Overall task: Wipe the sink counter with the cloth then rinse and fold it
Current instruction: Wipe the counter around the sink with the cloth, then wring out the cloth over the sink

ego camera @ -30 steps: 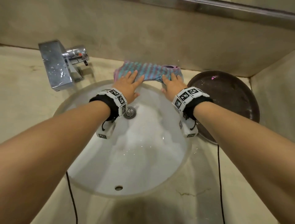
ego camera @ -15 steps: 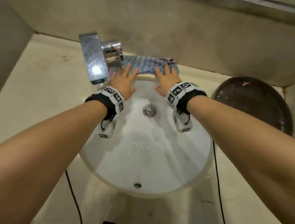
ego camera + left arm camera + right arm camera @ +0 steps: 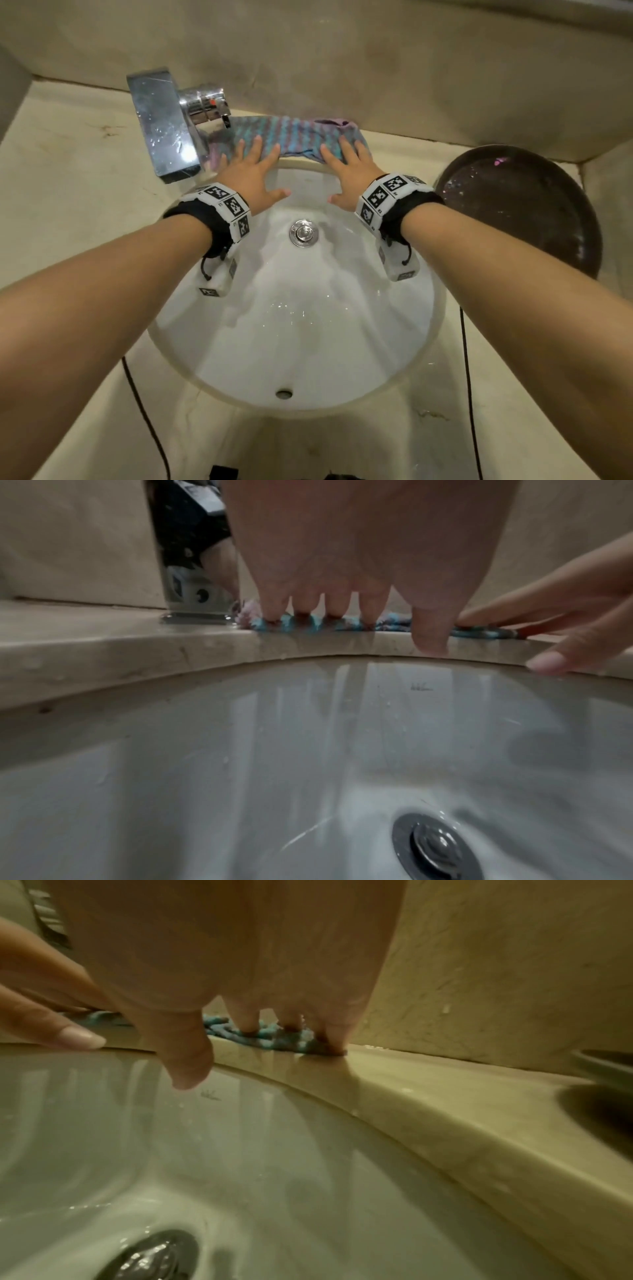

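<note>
**Bathroom vanity, domestic or hotel type**

Round white undermount basin (image 3: 308, 329) sitting in a beige stone counter (image 3: 78, 178); chrome mixer tap (image 3: 171, 120) standing at the back edge; pop-up drain (image 3: 303, 233) glinting wet; matching stone splashback (image 3: 376, 61) rising behind.

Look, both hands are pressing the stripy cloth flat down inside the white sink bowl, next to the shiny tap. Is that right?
Not quite. The cloth is not inside the sink bowl; it lies on the counter behind the bowl, as the head view shows. The rest holds: the left hand and right hand press it flat, next to the tap.
</note>
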### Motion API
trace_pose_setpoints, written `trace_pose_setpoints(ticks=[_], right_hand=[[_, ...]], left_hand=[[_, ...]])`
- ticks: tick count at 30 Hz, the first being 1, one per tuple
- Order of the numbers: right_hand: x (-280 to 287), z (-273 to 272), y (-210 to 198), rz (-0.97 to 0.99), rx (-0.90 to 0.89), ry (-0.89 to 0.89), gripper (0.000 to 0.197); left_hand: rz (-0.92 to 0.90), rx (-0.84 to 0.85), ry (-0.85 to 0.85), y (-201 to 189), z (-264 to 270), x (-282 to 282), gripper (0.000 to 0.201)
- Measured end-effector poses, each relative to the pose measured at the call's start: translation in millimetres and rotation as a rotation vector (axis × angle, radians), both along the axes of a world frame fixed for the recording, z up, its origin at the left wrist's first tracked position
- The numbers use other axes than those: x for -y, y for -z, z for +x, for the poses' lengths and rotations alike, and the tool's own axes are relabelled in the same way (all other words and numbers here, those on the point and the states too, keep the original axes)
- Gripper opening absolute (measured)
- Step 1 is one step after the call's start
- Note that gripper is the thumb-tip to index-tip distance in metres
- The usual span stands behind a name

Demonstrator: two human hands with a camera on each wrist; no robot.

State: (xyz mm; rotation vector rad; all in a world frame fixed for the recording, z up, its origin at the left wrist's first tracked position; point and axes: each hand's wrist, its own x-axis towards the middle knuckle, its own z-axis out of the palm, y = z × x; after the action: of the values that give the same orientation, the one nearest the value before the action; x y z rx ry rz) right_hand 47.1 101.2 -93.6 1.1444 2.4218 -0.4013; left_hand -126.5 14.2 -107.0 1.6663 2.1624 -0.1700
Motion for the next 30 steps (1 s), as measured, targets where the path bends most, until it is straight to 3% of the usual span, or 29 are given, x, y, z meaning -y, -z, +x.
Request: trace_pose_setpoints(ticks=[10,14,20,25,30], right_hand=[[-8,83,-18,0.002,0.039,0.172,0.054],[-9,89,-16,0.15,0.014,0.149,0.048],[-4,94,-24,0.134,-0.054,0.17,0.043],[2,82,-43,0.066,-0.287,0.256,0.032],[2,49,-102,0.052,-0.505,0.256,0.035]], left_hand=[[-0.005,0.018,0.223,-2,71,-33,0.076],[0.032,0.026,0.213,-5,87,-39,0.07],[0.078,-0.007,0.276,-10,85,-33,0.055],[0.157,0.078,0.202,-28,85,-22,0.046],[0.22,0.188,0.035,-58,77,-19,0.067]])
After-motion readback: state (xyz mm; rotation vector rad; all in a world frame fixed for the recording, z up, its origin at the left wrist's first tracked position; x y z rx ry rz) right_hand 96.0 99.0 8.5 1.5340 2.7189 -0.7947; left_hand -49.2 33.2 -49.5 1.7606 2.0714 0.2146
